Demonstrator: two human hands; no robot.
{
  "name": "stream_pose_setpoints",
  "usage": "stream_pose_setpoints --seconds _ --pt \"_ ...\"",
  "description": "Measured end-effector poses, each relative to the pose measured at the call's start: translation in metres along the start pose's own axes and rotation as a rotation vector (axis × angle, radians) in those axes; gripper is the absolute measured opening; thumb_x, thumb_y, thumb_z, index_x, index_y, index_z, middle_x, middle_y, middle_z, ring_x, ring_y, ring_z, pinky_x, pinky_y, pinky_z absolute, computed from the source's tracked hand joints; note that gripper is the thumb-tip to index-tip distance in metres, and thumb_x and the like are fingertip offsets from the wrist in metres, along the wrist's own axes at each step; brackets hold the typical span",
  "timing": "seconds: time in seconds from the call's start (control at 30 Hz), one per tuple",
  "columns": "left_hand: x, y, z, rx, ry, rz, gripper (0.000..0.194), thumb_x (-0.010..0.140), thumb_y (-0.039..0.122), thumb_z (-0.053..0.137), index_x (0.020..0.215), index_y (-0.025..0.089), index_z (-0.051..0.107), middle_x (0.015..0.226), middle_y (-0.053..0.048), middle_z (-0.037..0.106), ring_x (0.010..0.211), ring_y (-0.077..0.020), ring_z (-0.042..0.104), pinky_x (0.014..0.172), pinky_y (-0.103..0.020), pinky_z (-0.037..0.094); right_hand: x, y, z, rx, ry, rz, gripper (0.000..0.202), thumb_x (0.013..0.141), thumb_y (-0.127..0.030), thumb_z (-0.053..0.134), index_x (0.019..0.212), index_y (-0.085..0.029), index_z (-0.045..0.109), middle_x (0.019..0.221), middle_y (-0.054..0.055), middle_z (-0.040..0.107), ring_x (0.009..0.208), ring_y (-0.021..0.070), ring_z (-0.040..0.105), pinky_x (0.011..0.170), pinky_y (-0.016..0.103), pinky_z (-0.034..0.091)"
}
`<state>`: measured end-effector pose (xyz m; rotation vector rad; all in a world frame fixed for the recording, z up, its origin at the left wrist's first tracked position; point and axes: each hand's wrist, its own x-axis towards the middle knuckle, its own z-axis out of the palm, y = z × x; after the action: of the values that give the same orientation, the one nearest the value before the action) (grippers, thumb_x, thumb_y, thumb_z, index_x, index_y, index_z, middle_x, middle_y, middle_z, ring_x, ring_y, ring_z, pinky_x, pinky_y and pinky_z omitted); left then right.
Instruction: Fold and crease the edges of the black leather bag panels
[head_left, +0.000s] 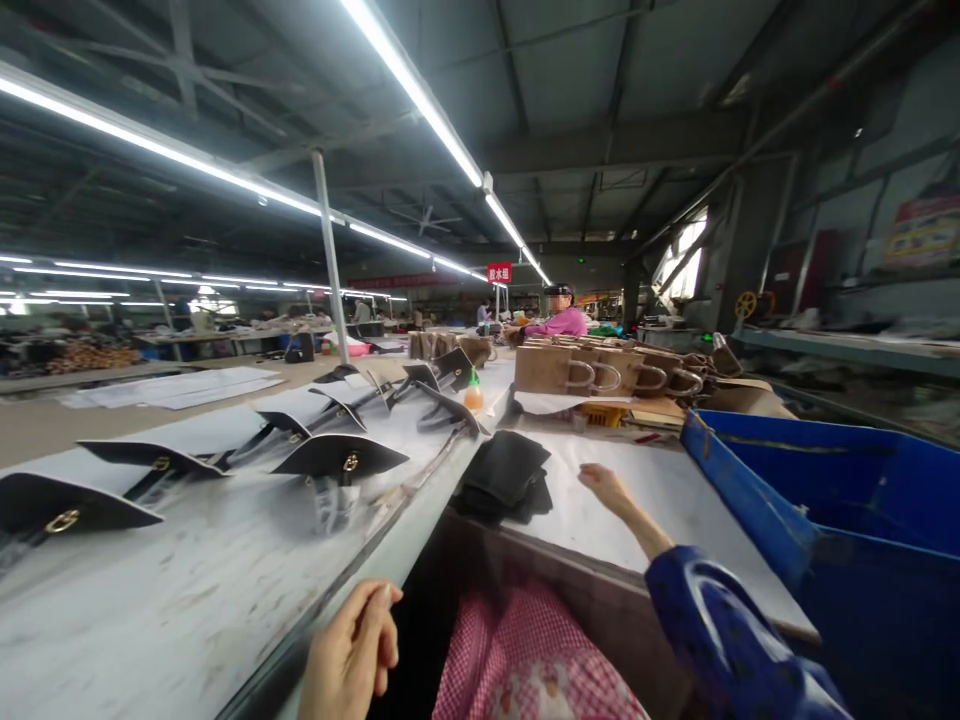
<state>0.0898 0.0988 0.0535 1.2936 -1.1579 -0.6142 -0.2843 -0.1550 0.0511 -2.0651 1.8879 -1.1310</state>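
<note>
My left hand (354, 640) is low in the picture beside the edge of the left table, its fingers curled together; whatever they may hold is hidden. Over the white board at the right, my right hand (604, 488) has its fingers bent inward, and nothing can be made out in them. To its left lies a stack of black pieces (504, 475). Black flaps with gold-coloured fittings (341, 456) stand in rows on the white-covered left table (225, 590). A small bottle with a green tip (473, 392) is near that table's inner edge.
A large blue bin (757, 500) stands to the right of the board. Brown bags with handles (544, 370) are lined up beyond it, near a yellow basket (602, 414). Farther back is a person in pink (562, 321). White sheets (180, 388) lie at the far left.
</note>
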Motion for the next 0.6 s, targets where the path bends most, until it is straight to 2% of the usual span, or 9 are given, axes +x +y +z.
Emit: stream_pose_setpoints --seconds 0.07,0.13,0.23,0.3,0.37,0.47,0.53,0.57,0.6 --pt "-0.002 -0.003 0.006 -0.013 -0.044 -0.020 0.055 0.085 0.072 0.048 0.088 0.017 0.052 0.050 0.006 0.048 0.038 -0.0061 0.039 0.043 -0.018 0.030 0.004 -0.029 0.056 -0.022 -0.096 -0.076 0.026 0.096 -0.032 0.063 0.115 -0.014 0.064 0.115 0.008 0.065 0.101 0.0196 0.064 0.090 0.041 0.055" --pt "-0.003 -0.007 0.010 -0.034 -0.097 -0.043 0.057 0.084 0.073 0.049 0.088 0.016 0.051 0.051 0.006 0.048 0.038 -0.0055 0.038 0.043 -0.017 0.029 0.000 -0.053 0.097 -0.057 -0.143 -0.144 0.034 0.094 -0.032 0.065 0.124 -0.016 0.061 0.128 0.010 0.060 0.113 0.0235 0.060 0.097 0.046 0.052" --pt "-0.001 -0.015 0.012 -0.091 -0.177 -0.080 0.059 0.082 0.075 0.052 0.088 0.016 0.052 0.051 0.006 0.049 0.038 -0.0045 0.038 0.042 -0.016 0.026 -0.012 -0.071 0.127 -0.137 -0.149 -0.187 0.036 0.094 -0.032 0.066 0.125 -0.016 0.060 0.131 0.011 0.057 0.119 0.0261 0.056 0.100 0.049 0.049" --pt "0.002 -0.020 0.014 -0.126 -0.213 -0.098 0.060 0.083 0.074 0.053 0.088 0.015 0.054 0.051 0.005 0.050 0.038 -0.0039 0.037 0.042 -0.016 0.024 -0.018 -0.071 0.128 -0.196 -0.137 -0.195 0.028 0.095 -0.031 0.063 0.119 -0.015 0.063 0.125 0.010 0.060 0.115 0.0244 0.058 0.099 0.048 0.049" --pt "0.003 -0.027 0.018 -0.167 -0.243 -0.123 0.060 0.082 0.073 0.054 0.087 0.014 0.056 0.050 0.005 0.051 0.037 -0.0043 0.038 0.042 -0.017 0.024 -0.019 -0.068 0.121 -0.242 -0.129 -0.215 0.020 0.097 -0.030 0.061 0.110 -0.015 0.065 0.115 0.008 0.064 0.106 0.0214 0.061 0.096 0.044 0.050" --pt "0.004 -0.038 0.033 -0.270 -0.245 -0.174 0.062 0.079 0.073 0.059 0.093 0.013 0.058 0.060 -0.001 0.060 0.047 -0.0095 0.051 0.046 -0.020 0.036 -0.020 -0.075 0.103 -0.281 -0.098 -0.277 0.017 0.098 -0.029 0.059 0.100 -0.014 0.065 0.100 0.005 0.065 0.094 0.0182 0.063 0.089 0.040 0.052" --pt "0.005 -0.047 0.047 -0.374 -0.209 -0.229 0.078 0.071 0.076 0.066 0.113 0.011 0.055 0.095 -0.015 0.070 0.079 -0.0192 0.066 0.064 -0.025 0.050 -0.035 -0.091 0.091 -0.273 -0.061 -0.361 0.016 0.099 -0.025 0.054 0.097 -0.013 0.064 0.094 0.005 0.064 0.089 0.0182 0.062 0.087 0.040 0.050" --pt "0.006 -0.051 0.054 -0.432 -0.189 -0.275 0.095 0.066 0.080 0.067 0.128 0.011 0.048 0.119 -0.022 0.064 0.101 -0.0264 0.066 0.075 -0.030 0.054 -0.048 -0.102 0.087 -0.255 -0.052 -0.427 0.018 0.100 -0.023 0.050 0.096 -0.013 0.064 0.093 0.005 0.064 0.088 0.0184 0.061 0.085 0.039 0.049" --pt "0.007 -0.055 0.060 -0.487 -0.177 -0.333 0.114 0.059 0.084 0.068 0.141 0.011 0.037 0.138 -0.028 0.051 0.119 -0.0339 0.058 0.081 -0.037 0.055 -0.067 -0.114 0.082 -0.227 -0.055 -0.509 0.022 0.101 -0.019 0.044 0.094 -0.013 0.064 0.091 0.006 0.064 0.085 0.0187 0.061 0.083 0.038 0.048"
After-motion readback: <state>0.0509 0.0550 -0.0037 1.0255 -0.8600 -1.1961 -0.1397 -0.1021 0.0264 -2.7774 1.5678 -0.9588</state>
